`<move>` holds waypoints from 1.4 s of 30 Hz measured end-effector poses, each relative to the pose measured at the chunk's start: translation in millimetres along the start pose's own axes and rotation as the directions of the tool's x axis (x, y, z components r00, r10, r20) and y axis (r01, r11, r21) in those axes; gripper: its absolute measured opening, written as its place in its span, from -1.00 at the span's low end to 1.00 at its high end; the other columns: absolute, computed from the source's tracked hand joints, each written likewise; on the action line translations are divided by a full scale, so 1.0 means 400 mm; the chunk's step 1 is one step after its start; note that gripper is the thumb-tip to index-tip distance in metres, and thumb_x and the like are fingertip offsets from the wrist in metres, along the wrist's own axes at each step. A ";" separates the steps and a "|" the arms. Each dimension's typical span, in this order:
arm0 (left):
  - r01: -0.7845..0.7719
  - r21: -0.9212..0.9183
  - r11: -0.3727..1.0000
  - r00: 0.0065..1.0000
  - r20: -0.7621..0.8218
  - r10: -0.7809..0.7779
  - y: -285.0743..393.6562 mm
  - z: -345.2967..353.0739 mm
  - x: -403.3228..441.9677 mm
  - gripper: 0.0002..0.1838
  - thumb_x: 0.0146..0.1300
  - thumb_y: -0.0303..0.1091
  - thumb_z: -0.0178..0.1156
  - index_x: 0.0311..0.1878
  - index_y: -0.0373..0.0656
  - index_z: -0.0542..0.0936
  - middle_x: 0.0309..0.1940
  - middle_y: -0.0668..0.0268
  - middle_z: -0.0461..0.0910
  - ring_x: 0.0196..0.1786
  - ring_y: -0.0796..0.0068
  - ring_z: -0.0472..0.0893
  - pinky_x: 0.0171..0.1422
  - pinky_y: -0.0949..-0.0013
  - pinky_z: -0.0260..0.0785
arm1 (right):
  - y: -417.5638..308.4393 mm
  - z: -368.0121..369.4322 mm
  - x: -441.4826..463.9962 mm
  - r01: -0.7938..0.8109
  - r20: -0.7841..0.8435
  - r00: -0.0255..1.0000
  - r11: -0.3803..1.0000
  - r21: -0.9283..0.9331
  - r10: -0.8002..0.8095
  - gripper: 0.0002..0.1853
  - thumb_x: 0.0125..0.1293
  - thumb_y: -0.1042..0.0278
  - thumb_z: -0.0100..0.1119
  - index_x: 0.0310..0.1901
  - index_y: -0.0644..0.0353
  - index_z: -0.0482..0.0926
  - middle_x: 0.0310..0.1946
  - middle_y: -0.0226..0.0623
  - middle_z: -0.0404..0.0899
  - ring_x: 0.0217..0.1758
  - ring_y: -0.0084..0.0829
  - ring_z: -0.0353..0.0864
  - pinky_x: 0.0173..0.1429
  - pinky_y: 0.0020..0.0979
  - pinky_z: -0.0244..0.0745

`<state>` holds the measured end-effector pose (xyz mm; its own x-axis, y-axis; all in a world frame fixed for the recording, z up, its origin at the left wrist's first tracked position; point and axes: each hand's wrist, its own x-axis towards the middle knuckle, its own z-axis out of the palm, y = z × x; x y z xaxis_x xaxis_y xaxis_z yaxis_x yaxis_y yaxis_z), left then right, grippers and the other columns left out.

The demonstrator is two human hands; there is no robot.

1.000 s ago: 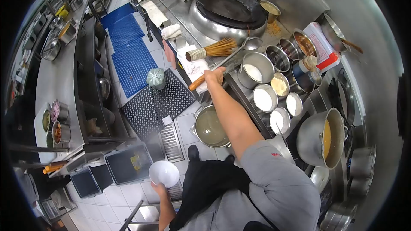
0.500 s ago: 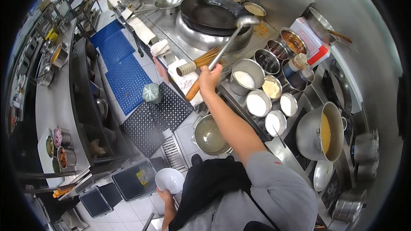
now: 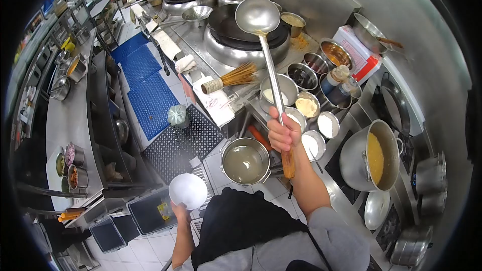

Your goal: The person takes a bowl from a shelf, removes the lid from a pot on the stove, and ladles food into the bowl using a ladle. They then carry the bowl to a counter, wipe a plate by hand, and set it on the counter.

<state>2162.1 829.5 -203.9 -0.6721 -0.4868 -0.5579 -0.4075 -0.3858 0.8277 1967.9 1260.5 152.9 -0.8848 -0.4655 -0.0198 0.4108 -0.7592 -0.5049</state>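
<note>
Floor (image 3: 156, 247), left hand (image 3: 181, 213) perhaps under bowl (image 3: 188, 191)

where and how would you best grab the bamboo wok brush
Probably by the wrapped handle of the bamboo wok brush, coming from the side of the blue floor mats: its blunt end faces them, while the bristles fan out the other way.

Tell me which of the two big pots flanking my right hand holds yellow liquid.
The tall pot on the right; the other pot, left of your right hand, holds murky greyish liquid.
</note>
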 end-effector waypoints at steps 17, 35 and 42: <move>-0.005 -0.178 0.984 0.996 -0.084 -0.010 0.214 0.120 -0.141 -0.21 -0.13 -0.65 -0.08 0.36 -0.27 0.34 0.06 0.09 0.50 0.04 0.10 0.56 0.17 0.07 0.46 | -0.286 0.018 0.126 -0.056 -0.274 0.812 0.399 -0.915 -0.515 -0.37 0.31 0.58 0.13 0.42 0.16 0.29 -0.47 -0.35 0.47 -0.69 -0.56 0.44 -0.69 -0.43 0.41; 0.154 -0.189 0.970 0.987 0.072 -0.142 0.466 0.223 0.260 -0.16 -0.19 -0.66 -0.11 0.37 -0.26 0.30 0.16 0.03 0.47 0.16 -0.03 0.56 0.18 -0.06 0.54 | -0.318 -0.405 0.862 0.259 -0.034 0.920 0.543 0.799 -0.390 -0.54 0.50 0.33 0.04 0.18 0.58 0.21 -0.31 -0.26 0.45 -0.44 -0.49 0.50 -0.46 -0.55 0.51; 0.095 -0.210 0.973 0.994 0.081 -0.080 0.529 0.262 0.326 -0.12 -0.18 -0.68 -0.12 0.42 -0.25 0.26 0.21 0.05 0.45 0.24 0.00 0.51 0.32 -0.01 0.44 | -0.393 -0.309 0.931 -0.408 -0.665 0.652 0.571 -0.713 -0.365 -0.80 0.27 0.49 0.19 -0.08 0.30 0.51 -0.42 -0.11 0.63 -0.34 -0.25 0.70 -0.32 -0.26 0.63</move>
<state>1923.5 766.6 -95.2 -0.6853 -0.3896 -0.6153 -0.3310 -0.5860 0.7396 1546.8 1262.7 118.5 -0.8727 0.2759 -0.4028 0.4387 0.0810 -0.8950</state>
